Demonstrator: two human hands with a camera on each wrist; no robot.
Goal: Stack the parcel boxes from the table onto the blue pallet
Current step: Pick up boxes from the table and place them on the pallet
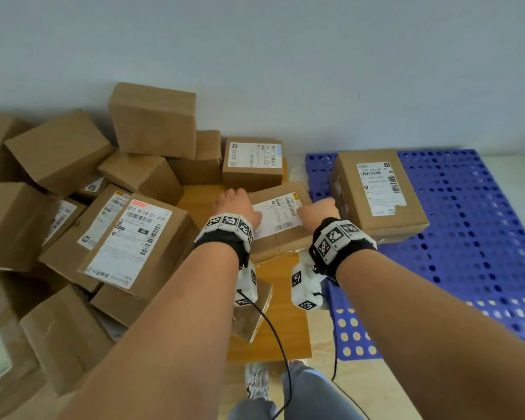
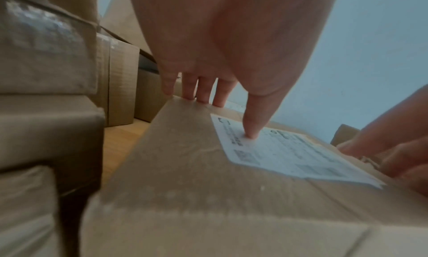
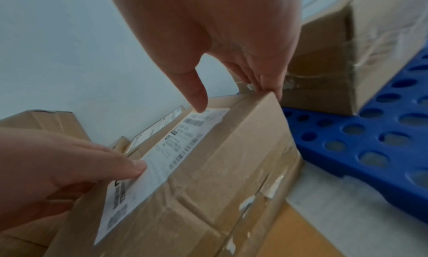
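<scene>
At the right edge of the wooden table (image 1: 273, 328), just beside the blue pallet (image 1: 467, 253), a labelled parcel box (image 1: 281, 237) lies flat between both hands. The left hand (image 1: 237, 207) hooks its fingers (image 2: 203, 90) over the box's far left edge, thumb pressed on the shipping label (image 2: 289, 156). The right hand (image 1: 319, 209) curls its fingers over the far right corner, thumb tip on the label. One box (image 1: 376, 192) already rests on the pallet; a heap of other boxes (image 1: 88, 207) crowds the table's left.

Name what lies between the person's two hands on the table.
The labelled parcel box, gripped by left hand and right hand at opposite ends; the head view shows it.
</scene>
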